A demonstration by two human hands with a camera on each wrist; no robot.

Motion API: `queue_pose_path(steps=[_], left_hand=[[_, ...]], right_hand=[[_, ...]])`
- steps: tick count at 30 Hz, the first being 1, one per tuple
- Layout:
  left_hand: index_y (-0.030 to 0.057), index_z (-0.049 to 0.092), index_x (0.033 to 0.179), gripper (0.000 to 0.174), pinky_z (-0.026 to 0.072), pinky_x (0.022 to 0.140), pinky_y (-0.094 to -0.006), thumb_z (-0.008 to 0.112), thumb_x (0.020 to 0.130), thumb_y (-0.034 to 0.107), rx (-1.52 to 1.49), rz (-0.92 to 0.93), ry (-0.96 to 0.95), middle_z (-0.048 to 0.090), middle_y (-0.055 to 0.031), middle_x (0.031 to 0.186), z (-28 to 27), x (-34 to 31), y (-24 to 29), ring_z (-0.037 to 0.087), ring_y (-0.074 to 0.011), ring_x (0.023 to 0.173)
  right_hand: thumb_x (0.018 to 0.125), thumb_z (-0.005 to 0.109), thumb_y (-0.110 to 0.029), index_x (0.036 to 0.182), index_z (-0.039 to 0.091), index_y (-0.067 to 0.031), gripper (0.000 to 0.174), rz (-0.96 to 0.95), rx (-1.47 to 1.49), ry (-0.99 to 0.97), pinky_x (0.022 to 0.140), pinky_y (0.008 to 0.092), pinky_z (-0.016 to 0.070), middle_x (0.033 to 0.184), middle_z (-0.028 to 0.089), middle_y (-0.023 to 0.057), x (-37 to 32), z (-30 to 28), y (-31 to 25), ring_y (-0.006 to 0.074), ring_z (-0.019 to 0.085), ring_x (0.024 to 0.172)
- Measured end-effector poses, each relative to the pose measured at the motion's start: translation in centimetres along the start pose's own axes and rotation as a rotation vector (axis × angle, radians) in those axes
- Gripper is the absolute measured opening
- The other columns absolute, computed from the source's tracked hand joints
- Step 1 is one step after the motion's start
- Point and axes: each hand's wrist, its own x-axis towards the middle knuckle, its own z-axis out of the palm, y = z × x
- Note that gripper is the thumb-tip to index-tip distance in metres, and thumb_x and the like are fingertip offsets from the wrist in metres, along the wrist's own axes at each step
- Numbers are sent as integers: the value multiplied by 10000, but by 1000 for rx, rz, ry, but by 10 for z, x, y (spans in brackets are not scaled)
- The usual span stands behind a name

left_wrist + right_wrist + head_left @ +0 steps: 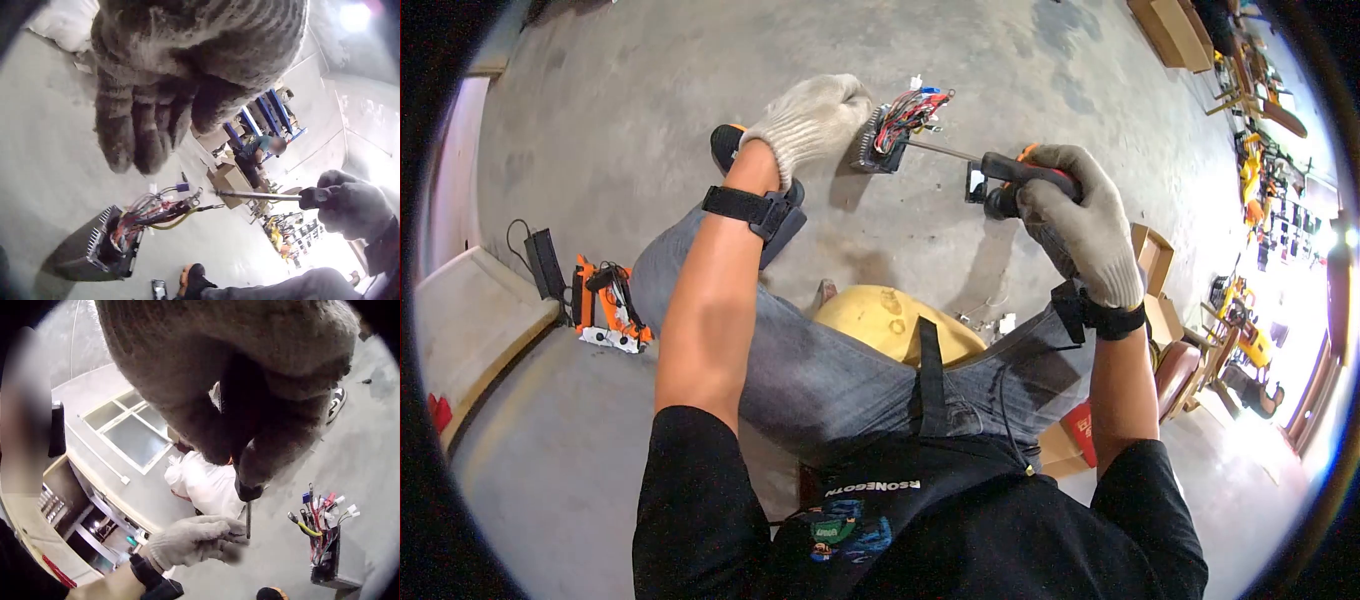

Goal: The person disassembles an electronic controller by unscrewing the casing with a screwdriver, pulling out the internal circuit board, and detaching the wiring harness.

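Note:
A black finned box, like a motor controller (880, 150), stands on the concrete floor with a bundle of red, black, yellow and blue-tipped wires (913, 115) spilling from its top. My gloved left hand (815, 115) hovers beside it; the left wrist view shows its fingers (147, 137) loosely extended, holding nothing, above the wires. In my gloved right hand (1080, 205) I grip a screwdriver (1025, 172) by its black and red handle. Its metal shaft (256, 195) points left toward the wires, and in the left wrist view the tip shows apart from them.
A yellow stool seat (890, 318) lies between my legs. A phone-like black item (975, 183) is on the floor near my right shoe. An orange and black tool (607, 305) stands at the left. Cardboard boxes (1155, 270) and shelving (269, 119) with another person (256, 156) are farther off.

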Motion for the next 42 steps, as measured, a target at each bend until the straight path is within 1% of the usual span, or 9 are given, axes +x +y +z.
queue_pose_path(steps=[2,5,7,10,27,29,33,35,42], left_hand=[[-16,694,1117,335,568,838,-479,533,996,251,385,8,260,735,-246,1014,1,-3,-2,727,-389,947],[1,689,1048,298,551,862,-540,523,985,241,630,57,197,713,-286,1035,-6,-3,-1,691,-466,995],[4,710,1066,287,569,835,-535,555,947,215,603,-1,209,732,-269,1014,-1,-2,-1,715,-448,982],[11,742,1078,278,589,791,-546,584,902,156,566,-56,227,753,-255,976,6,-1,-8,741,-444,938],[42,699,1044,252,567,825,-548,576,930,231,422,-75,187,728,-259,985,3,-9,-7,707,-453,947],[45,800,994,235,605,780,-496,636,870,160,426,-59,271,759,-235,987,5,-10,-6,750,-413,923],[46,801,997,240,607,777,-493,641,870,172,421,-67,246,758,-239,988,3,-8,-7,751,-413,917],[41,711,1031,250,572,823,-538,576,933,228,427,-39,168,734,-250,991,1,-8,-9,709,-450,945],[33,717,1023,248,579,806,-521,580,918,211,402,-32,189,733,-256,971,-1,-11,-6,718,-436,923]], right_hand=[[919,723,-109,1253,656,7,360,-49,-134,-31,835,317,560,1014,735,101,4,10,4,158,695,893],[896,743,-113,1223,677,-17,347,-269,-390,-78,892,361,557,1084,733,165,14,32,17,277,727,1002],[883,739,-107,1211,679,-43,340,-399,-539,-118,906,407,561,1128,698,179,26,48,28,362,711,1038],[885,737,-108,1223,678,-73,345,-475,-568,-195,895,425,565,1130,678,173,42,69,37,376,700,1028],[874,719,-64,1176,659,-65,308,-547,-728,-332,874,457,578,1193,660,156,73,102,36,396,682,1047],[870,718,-52,1185,657,-59,320,-529,-720,-344,882,449,579,1207,661,158,74,102,38,397,681,1062],[867,718,-45,1194,658,-62,332,-552,-700,-345,888,444,579,1220,663,158,73,104,36,395,681,1074],[865,719,-45,1193,660,-64,334,-534,-720,-336,890,443,579,1225,662,157,73,104,35,394,680,1078],[867,722,-55,1230,644,-84,372,-542,-748,-336,894,451,576,1217,664,156,75,105,36,395,679,1080]])
